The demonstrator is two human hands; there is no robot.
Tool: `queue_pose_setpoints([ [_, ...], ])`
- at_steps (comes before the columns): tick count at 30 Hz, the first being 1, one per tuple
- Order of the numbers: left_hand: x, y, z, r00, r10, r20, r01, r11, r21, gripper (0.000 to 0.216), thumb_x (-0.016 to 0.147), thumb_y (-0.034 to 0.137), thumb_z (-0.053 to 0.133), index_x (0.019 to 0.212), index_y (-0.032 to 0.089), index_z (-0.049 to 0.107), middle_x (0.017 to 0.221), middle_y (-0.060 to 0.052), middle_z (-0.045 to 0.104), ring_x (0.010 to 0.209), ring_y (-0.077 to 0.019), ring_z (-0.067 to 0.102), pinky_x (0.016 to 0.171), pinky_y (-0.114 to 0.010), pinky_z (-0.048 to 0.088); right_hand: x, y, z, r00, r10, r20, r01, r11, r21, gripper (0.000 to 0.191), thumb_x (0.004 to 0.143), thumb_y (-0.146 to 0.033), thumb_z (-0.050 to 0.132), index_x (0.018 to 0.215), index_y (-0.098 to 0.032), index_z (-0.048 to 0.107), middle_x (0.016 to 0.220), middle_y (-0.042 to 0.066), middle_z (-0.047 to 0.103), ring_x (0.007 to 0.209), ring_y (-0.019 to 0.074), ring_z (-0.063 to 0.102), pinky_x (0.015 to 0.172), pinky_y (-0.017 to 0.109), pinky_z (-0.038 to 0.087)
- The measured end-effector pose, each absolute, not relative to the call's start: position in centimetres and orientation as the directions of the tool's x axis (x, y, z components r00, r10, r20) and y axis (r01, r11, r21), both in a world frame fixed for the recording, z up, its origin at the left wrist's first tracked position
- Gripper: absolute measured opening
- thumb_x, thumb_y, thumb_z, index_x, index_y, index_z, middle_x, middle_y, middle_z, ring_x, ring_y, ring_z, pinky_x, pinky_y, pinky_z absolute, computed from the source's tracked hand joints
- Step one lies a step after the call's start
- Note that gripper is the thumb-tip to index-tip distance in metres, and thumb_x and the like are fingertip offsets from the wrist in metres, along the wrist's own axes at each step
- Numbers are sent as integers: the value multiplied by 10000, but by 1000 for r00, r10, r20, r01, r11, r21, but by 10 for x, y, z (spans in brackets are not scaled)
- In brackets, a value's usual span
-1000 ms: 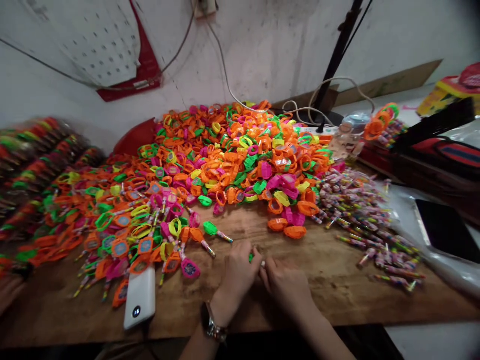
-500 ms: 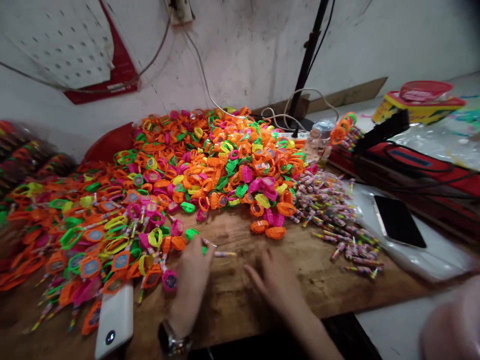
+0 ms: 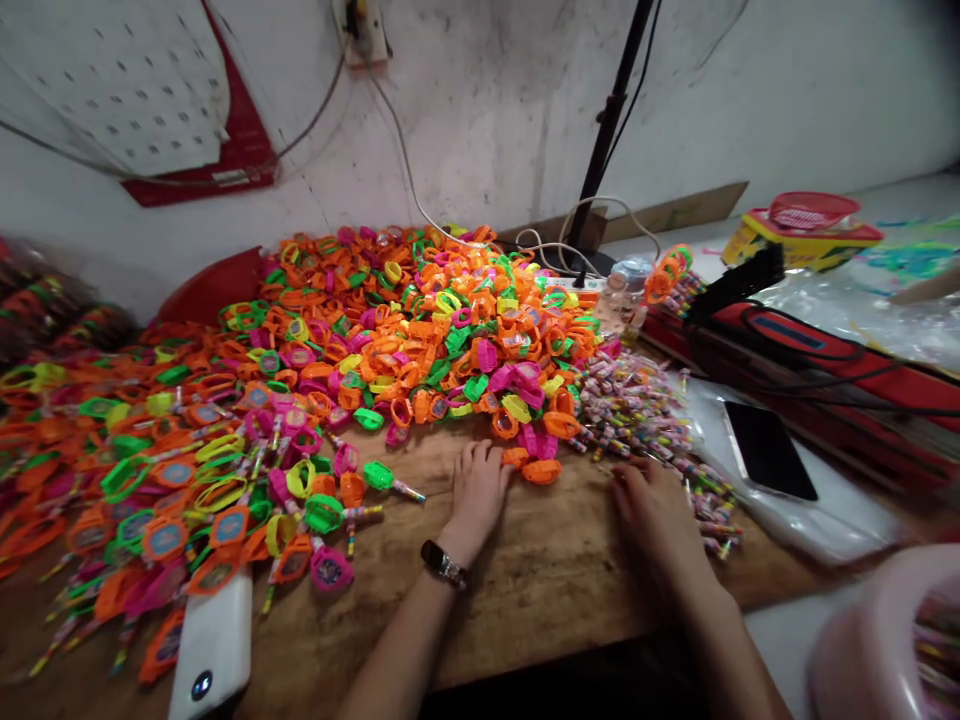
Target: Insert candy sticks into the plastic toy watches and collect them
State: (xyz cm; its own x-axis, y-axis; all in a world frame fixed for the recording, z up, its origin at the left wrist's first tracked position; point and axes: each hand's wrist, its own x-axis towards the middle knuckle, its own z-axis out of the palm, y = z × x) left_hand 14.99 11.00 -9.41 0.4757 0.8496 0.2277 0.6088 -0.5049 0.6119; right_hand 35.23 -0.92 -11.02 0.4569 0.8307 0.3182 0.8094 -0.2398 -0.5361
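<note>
My left hand (image 3: pixel 476 488) lies on the wooden table (image 3: pixel 540 580) with its fingers stretched forward, their tips touching loose orange rings (image 3: pixel 529 465) at the near edge of a big heap of orange, green, pink and yellow plastic rings (image 3: pixel 420 330). A watch (image 3: pixel 444 563) is on that wrist. My right hand (image 3: pixel 654 508) rests further right, fingers spread at the edge of a pile of small wrapped candy sticks (image 3: pixel 641 405). Neither hand holds anything. To the left lie rings fitted with sticks (image 3: pixel 225 480), a green one (image 3: pixel 324 513) nearest.
A white phone-like device (image 3: pixel 210 650) lies at the near left edge. A black phone (image 3: pixel 769 450) sits on white plastic at the right, beside a red case (image 3: pixel 825 345). A pink tub (image 3: pixel 885 640) is at the bottom right. A black pole (image 3: pixel 607 130) and cables stand behind the heap.
My hands were together holding a green ring with a stick. They parted: the left went forward to the orange rings, the right went right to the candy sticks. The view shifted right.
</note>
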Motion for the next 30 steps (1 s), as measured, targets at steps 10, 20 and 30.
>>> queue_pose_setpoints([
  [10,117,96,-69,548,826,133,263,-321,910,358,886,495,549,877,151,647,1099,-130,665,889,-193,662,758,-309,542,276,5,-67,463,882,90,-65,135,-989,369,785,-474,707,1035,-227,595,903,41,681,781,194,685,722,357,579],
  [20,99,71,-40,552,808,209,156,-345,925,240,889,410,572,836,185,641,1143,-117,626,1117,-222,579,981,-387,445,263,2,-37,374,870,320,303,212,-929,231,915,-365,558,1063,-224,665,1037,72,681,969,198,637,825,328,529],
  [30,94,67,-45,460,886,57,124,-127,984,241,784,414,681,801,174,676,1132,-122,657,1088,-250,592,985,-387,438,244,-1,-54,61,794,604,942,154,-298,298,982,-287,394,1133,-94,564,915,137,646,861,262,592,745,376,464],
])
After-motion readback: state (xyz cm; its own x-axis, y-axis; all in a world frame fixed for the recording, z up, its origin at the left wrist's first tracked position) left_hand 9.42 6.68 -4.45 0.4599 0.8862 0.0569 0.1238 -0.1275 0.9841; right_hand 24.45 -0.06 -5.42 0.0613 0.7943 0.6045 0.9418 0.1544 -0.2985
